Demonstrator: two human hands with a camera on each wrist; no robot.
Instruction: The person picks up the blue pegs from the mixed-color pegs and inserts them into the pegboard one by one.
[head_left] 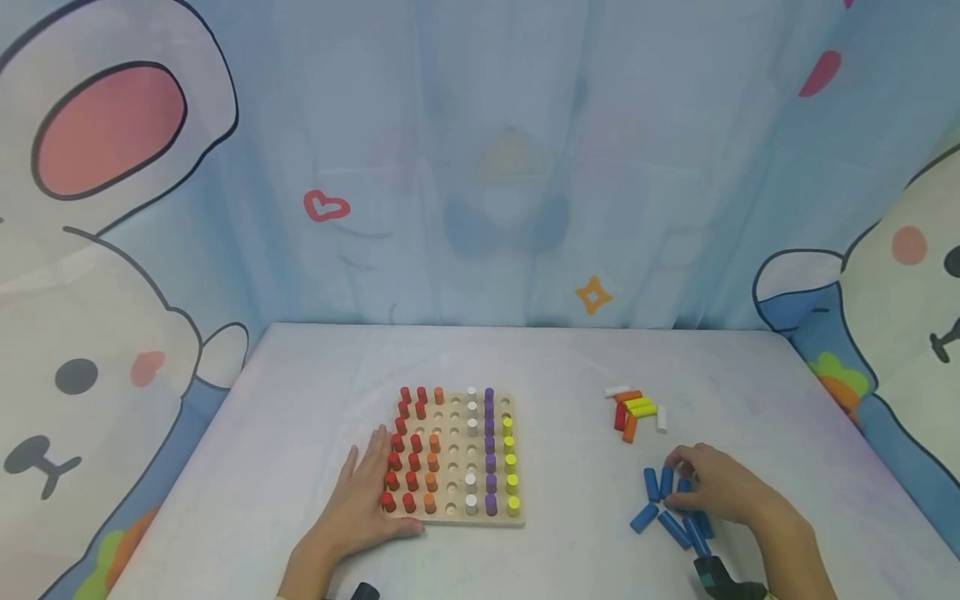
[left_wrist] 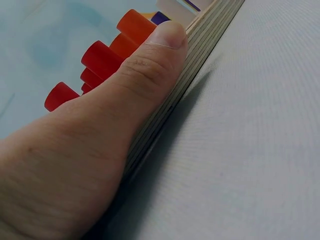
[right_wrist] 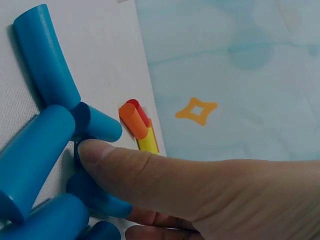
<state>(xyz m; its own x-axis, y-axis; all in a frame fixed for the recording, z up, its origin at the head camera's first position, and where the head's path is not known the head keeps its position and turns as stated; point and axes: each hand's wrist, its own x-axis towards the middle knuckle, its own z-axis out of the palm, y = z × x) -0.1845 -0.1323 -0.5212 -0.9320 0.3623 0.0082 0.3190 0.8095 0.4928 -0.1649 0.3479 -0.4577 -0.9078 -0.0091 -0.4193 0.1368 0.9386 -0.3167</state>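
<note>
A square wooden pegboard (head_left: 517, 400) stands on the table, with columns of red, orange, white, purple and yellow pegs upright in its holes. My left hand (head_left: 363, 492) rests against its left edge, fingers extended along the side and thumb at the front left corner. In the left wrist view the thumb (left_wrist: 145, 65) lies along the board's layered edge, beside red and orange pegs. To the right, my right hand (head_left: 720, 487) reaches into a cluster of loose blue pegs (head_left: 643, 518). Its bent index finger and thumb are around blue pegs; whether they pinch one is hidden.
Behind the blue pegs lies a small pile of yellow pegs (head_left: 641, 407) with red, orange and white ones. A printed blue curtain (head_left: 480, 167) hangs at the table's back edge. Bare white tabletop (head_left: 570, 467) lies between board and blue pegs.
</note>
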